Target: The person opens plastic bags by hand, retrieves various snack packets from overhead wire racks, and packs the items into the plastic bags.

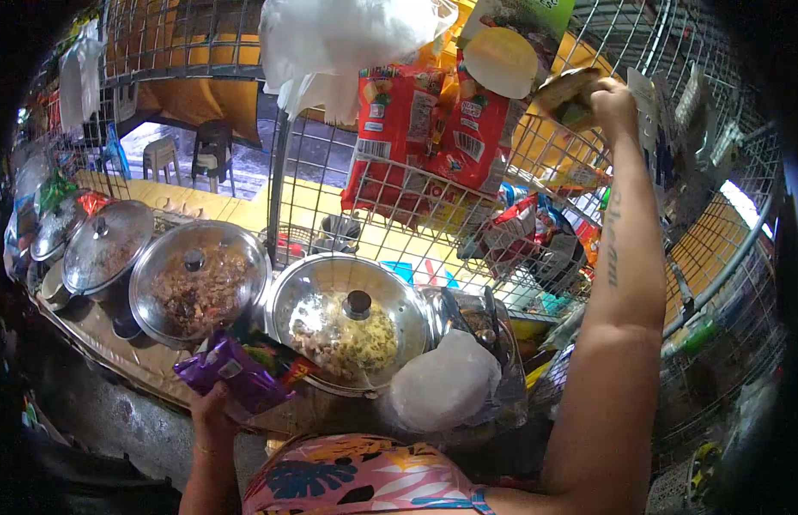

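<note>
Low at the left, my left hand (213, 408) grips a purple snack packet (231, 373), with a darker packet with red and yellow print (289, 365) bunched against it. My right hand (614, 107) is raised high at the wire rack (536, 184). Its fingers are closed on the edge of a brownish-green packet (570, 94), which is blurred. Left of that hand, red snack packets (390, 129) hang on the rack. Pans of food with glass lids stand behind my left hand; the nearest is a pan of yellowish food (351, 322).
A second lidded pan (200, 279) and a third lidded pan (107, 245) continue leftward. A white plastic bag (446, 382) lies at the front right of the counter. More plastic bags (347, 39) hang above. Stools (212, 159) stand beyond the wire grid.
</note>
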{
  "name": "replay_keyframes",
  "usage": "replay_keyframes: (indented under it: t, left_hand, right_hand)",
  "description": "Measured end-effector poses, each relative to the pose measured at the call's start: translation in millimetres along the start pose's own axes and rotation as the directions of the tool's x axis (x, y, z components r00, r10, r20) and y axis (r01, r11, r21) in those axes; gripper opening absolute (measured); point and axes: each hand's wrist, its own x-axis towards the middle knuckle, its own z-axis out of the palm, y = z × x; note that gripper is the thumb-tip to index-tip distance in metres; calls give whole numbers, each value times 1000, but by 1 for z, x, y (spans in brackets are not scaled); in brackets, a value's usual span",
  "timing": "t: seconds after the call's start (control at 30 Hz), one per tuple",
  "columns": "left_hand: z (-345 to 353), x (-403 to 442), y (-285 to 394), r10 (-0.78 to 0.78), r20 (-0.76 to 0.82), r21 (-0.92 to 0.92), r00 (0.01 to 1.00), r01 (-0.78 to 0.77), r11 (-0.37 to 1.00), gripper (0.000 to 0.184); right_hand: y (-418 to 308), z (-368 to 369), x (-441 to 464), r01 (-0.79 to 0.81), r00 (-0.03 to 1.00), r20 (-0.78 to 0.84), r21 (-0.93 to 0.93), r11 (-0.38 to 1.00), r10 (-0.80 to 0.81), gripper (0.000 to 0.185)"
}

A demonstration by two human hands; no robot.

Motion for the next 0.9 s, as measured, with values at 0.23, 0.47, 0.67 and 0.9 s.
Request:
replay_keyframes:
  t: [0.23, 0.47, 0.67, 0.9]
  left_hand:
    - [-6, -22, 31, 49, -3, 85, 999, -49, 995, 69]
    - [-99, 35, 62, 68, 24, -167, 997, -63, 984, 72]
    - [-78, 69, 162, -143, 236, -96, 961, 169, 981, 76]
    - [-125, 61, 213, -4, 187, -194, 982, 41, 980, 68]
  right_hand:
    - [5, -58, -55, 106, 598, -782, -140, 984, -175, 32]
    - [-206, -67, -214, -128, 873, -327, 562, 817, 362, 23]
    - [-353, 17, -346, -449, 888, 281, 697, 559, 363, 16]
    - [-408, 68, -374, -862, 501, 843, 505, 33, 193, 14]
